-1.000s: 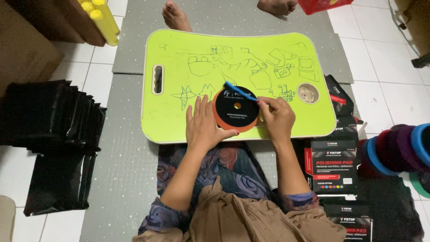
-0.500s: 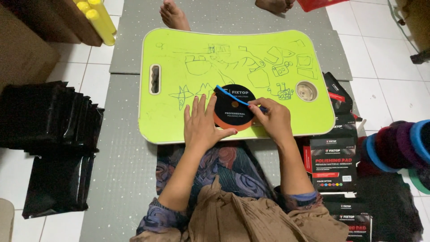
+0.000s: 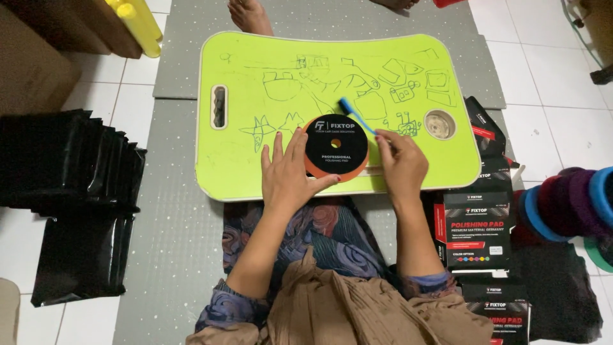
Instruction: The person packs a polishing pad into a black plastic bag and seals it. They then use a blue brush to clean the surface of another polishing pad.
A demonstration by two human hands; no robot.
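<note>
A round pad [image 3: 336, 147] with a black face and an orange rim lies on a lime green lap table [image 3: 255, 172] scribbled with drawings. My left hand [image 3: 290, 176] rests flat at the pad's left edge, fingers spread, thumb against the rim. My right hand [image 3: 401, 166] is at the pad's right edge and holds a thin blue stick-like tool [image 3: 356, 115] that slants up and left over the pad.
Stacks of black pouches [image 3: 70, 191] lie on the floor at left. Black printed boxes [image 3: 476, 223] and a row of coloured round pads [image 3: 575, 204] sit at right. A yellow object [image 3: 137, 22] lies at top left. A person's bare foot [image 3: 249, 16] shows beyond the table.
The blue tool's tip has swung from the pad's upper left towards its upper right. My left hand stays on the pad's edge.
</note>
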